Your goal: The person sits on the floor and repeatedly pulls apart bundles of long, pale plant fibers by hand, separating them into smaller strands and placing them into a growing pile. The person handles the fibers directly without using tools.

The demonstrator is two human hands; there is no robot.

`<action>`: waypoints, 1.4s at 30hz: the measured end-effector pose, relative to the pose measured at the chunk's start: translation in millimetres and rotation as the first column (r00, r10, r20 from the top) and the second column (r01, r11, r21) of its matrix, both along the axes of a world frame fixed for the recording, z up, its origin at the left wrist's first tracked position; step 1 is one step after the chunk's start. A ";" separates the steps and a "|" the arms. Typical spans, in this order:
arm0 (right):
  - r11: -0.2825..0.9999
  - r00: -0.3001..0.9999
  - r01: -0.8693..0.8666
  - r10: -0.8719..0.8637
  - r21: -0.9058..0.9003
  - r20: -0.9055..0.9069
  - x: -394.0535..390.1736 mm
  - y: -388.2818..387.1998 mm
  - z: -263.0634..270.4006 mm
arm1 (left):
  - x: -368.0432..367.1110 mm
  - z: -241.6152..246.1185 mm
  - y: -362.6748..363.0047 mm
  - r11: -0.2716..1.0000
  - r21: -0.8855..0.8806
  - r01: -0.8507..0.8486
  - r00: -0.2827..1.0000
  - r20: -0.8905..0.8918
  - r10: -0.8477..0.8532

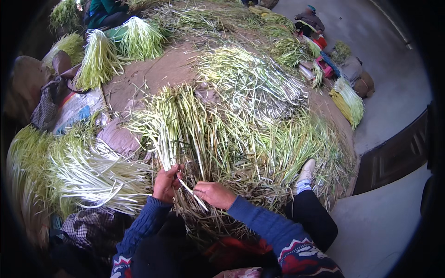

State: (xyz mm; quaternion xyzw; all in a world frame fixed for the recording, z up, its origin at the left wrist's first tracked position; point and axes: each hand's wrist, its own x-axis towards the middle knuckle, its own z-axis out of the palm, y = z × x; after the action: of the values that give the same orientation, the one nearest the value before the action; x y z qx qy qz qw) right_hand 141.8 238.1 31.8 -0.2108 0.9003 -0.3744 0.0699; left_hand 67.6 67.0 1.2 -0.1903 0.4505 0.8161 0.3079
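My left hand [166, 184] is closed around pale leafy vegetable stalks, whose yellow-green tops [158, 135] fan out above it. From that hand one white stalk [187, 189] slants down to the right. The curled fingers of my right hand [217, 195] meet this stalk near its lower end; their tips are partly hidden. Beyond both hands lies a heap of untrimmed stalks [205, 139] with brownish bases. Dry leaf scraps [194, 217] litter the space beneath my hands. To the left rests a pile of clean white stalks [100, 177].
A larger pile of stalks [250, 80] spreads farther off. My shoe [306, 170] touches the heap at right. Upright bundles [140, 38] stand at back left beside a seated person [104, 14]. Another person [309, 21] sits at far right. A checked cloth [87, 226] lies lower left.
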 end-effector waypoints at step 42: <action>0.414 0.371 0.904 -0.885 0.108 0.280 -80.2 63.7 -139.8 | -24.5 18.3 -33.9 0.898 0.391 -0.203 0.960 -0.102 0.261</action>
State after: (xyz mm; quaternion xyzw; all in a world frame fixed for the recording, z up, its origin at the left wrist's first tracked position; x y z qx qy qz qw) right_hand 61.7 301.9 -108.0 0.3657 0.8366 -0.4074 -0.0174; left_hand 43.1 33.1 19.5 -0.1172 0.2816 0.9303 0.2036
